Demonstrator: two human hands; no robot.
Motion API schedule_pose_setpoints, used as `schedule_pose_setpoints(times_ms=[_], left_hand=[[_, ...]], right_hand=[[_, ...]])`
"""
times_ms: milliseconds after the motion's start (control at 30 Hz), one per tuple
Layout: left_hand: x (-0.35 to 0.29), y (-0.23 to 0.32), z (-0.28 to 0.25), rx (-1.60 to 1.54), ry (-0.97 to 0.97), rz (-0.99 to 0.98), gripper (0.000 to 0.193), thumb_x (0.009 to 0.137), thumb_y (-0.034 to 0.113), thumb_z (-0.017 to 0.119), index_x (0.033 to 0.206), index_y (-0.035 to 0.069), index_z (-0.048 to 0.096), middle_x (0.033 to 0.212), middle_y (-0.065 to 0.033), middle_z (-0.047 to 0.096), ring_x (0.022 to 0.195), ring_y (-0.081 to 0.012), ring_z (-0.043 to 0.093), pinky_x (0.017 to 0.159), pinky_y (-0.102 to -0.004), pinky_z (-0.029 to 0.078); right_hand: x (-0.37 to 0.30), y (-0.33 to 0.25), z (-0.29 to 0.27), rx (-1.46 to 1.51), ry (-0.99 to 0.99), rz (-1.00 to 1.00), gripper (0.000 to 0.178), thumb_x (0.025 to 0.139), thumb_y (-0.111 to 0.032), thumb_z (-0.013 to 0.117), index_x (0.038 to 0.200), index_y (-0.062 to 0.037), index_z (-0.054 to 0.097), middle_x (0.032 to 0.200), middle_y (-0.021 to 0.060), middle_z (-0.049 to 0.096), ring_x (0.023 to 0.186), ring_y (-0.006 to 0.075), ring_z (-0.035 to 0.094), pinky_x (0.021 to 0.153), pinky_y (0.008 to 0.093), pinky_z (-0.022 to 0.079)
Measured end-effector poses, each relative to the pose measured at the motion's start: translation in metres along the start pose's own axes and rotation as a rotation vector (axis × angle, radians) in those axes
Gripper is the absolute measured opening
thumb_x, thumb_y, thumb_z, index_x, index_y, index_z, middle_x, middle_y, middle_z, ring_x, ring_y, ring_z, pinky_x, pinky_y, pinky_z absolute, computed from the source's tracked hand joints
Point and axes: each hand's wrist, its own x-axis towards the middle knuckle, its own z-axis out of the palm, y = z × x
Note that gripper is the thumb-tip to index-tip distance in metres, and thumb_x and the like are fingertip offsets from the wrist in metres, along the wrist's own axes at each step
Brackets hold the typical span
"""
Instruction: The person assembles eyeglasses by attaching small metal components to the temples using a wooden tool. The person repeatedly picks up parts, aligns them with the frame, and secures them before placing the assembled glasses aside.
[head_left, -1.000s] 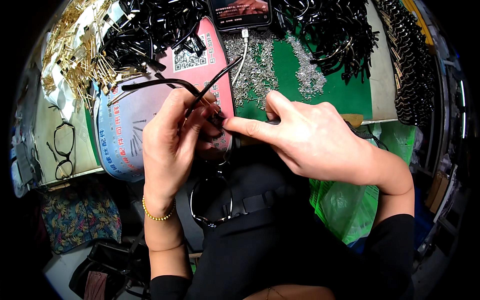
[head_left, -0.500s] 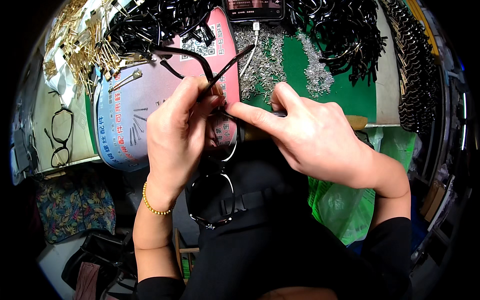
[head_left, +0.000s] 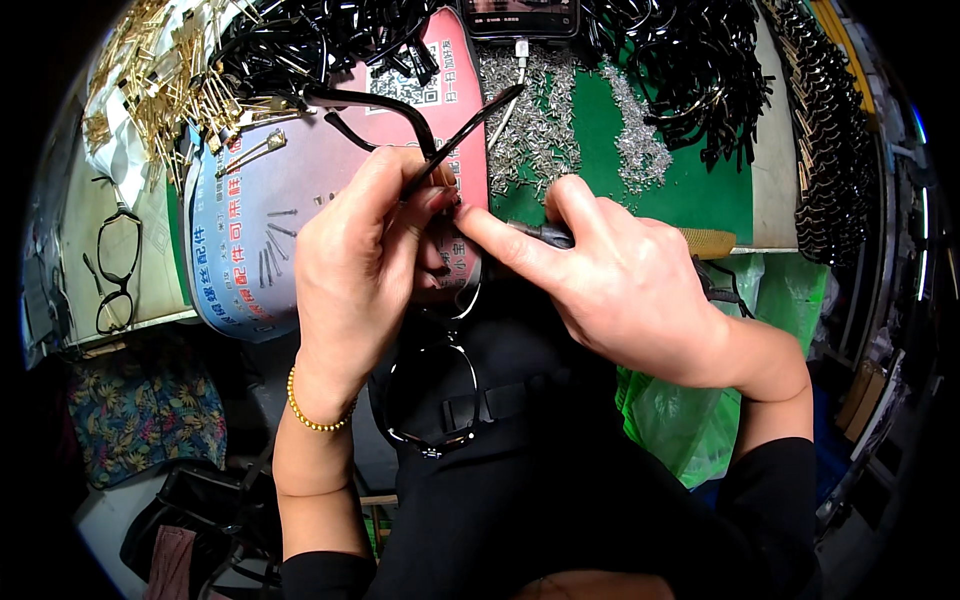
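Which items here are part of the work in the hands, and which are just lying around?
In hand:
- left hand gripping the black glasses frame
- its temple arms, sticking up
- right hand holding a grey tool to the frame

Lying about:
- heap of small silver screws
- gold metal parts
- finished glasses
- piles of black parts
- phone

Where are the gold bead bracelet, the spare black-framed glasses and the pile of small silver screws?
gold bead bracelet (head_left: 312,415), head view, beads on left wrist
spare black-framed glasses (head_left: 117,272), head view, nose bridge
pile of small silver screws (head_left: 540,125), head view, heap's middle
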Motion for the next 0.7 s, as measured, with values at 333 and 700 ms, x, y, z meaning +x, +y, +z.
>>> schedule_pose_setpoints(times_ms=[333, 700], left_hand=[[0.002, 0.000, -0.001, -0.003, -0.013, -0.001, 0.010, 0.095, -0.002, 0.063, 0.104, 0.002, 0.064, 0.074, -0.0046, 0.063, 0.056, -0.0082, 0.059, 0.050, -0.0246, 0.048], [0.003, 0.001, -0.002, -0.017, -0.034, -0.016, 0.011, 0.095, -0.004, 0.061, 0.104, 0.001, 0.062, 0.078, -0.0053, 0.065, 0.057, -0.0077, 0.060, 0.051, -0.0243, 0.047]], right_hand=[[0.001, -0.002, 0.001, -0.101, -0.001, -0.008, 0.064, 0.075, -0.008, 0.066, 0.135, -0.0305, 0.063, 0.091, 0.0074, 0.052, 0.069, 0.0209, 0.061, 0.053, 0.0325, 0.052], [0.017, 0.015, 0.010, -0.069, 0.122, -0.099, 0.046, 0.081, -0.021, 0.069, 0.126, -0.0154, 0.057, 0.095, 0.0061, 0.054, 0.064, 0.0170, 0.059, 0.047, 0.0290, 0.047]])
